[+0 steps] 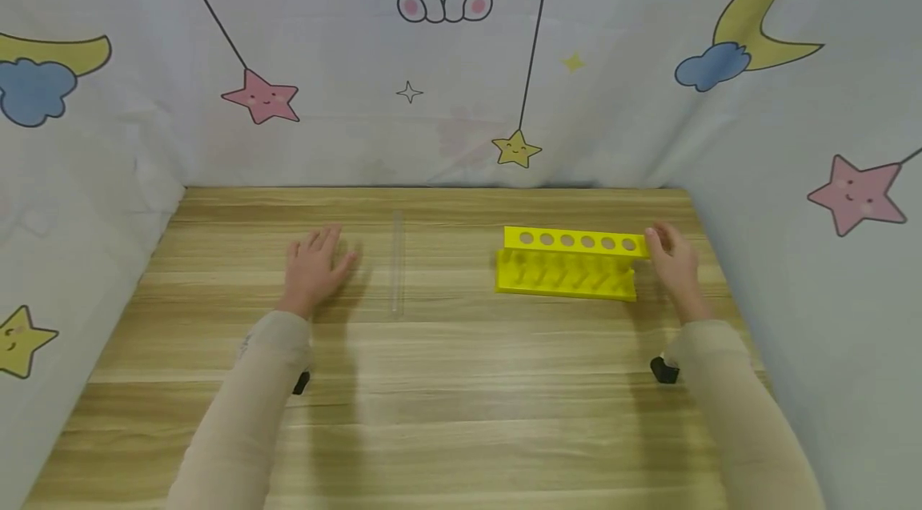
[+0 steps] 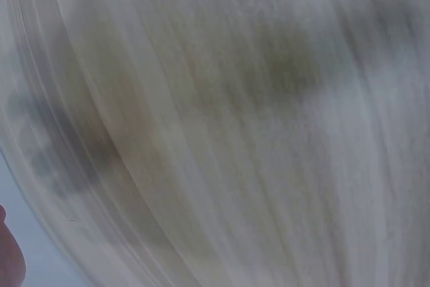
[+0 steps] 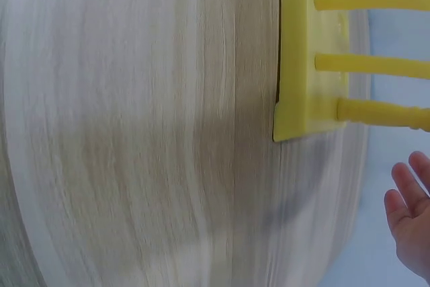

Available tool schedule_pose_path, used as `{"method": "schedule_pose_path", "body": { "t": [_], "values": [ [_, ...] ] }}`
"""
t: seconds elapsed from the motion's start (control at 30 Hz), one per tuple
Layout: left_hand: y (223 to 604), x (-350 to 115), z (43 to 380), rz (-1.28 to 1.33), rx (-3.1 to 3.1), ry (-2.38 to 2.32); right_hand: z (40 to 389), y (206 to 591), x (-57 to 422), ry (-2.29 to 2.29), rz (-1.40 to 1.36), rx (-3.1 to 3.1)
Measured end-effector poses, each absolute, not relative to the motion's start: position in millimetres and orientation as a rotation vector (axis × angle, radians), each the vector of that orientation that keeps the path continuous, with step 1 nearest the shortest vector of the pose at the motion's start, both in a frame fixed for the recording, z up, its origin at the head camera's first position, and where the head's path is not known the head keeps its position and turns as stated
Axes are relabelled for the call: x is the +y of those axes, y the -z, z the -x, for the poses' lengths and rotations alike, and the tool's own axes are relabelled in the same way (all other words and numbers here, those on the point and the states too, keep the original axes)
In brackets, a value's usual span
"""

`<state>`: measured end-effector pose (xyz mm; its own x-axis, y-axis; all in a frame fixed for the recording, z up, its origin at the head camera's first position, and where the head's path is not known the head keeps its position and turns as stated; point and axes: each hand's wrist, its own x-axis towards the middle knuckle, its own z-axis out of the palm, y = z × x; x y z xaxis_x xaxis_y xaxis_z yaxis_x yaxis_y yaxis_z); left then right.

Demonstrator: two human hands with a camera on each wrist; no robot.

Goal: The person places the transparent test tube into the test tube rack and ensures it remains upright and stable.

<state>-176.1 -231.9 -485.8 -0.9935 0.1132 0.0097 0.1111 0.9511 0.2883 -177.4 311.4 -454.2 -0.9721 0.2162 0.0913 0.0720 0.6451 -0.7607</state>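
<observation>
A yellow test tube rack (image 1: 569,276) stands on the table, with a row of round holes along its top plate and pegs below. At its right end is my right hand (image 1: 674,258), its thumb and fingertips right by the edge of the top plate. In the right wrist view, the extended fingers (image 3: 408,189) show beside the rack's end (image 3: 316,72); the top plate is out of that frame. My left hand (image 1: 314,270) is low over the table, fingers spread and holding nothing. Just right of it lies a clear, slender test tube (image 1: 397,266), pointing away from me.
The wood-grain table (image 1: 461,390) ends at a white curtain (image 1: 346,142) printed with stars and moons, which also hangs along both sides. A dark wrist-mounted piece (image 1: 664,371) sits under the right sleeve, and another (image 1: 301,383) by the left.
</observation>
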Motion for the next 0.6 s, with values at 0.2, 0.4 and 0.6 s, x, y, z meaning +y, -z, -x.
{"method": "schedule_pose_path", "body": {
  "t": [0.2,0.4,0.6],
  "values": [
    [493,-225,178,-0.189,3.127,-0.499,181,463,307,-1.274,0.369,-2.62],
    [497,-219,179,-0.202,3.139,-0.516,183,466,303,-1.301,0.418,-2.576],
    [496,-216,178,-0.218,3.154,-0.544,184,464,298,-1.335,0.475,-2.577]
  ]
}}
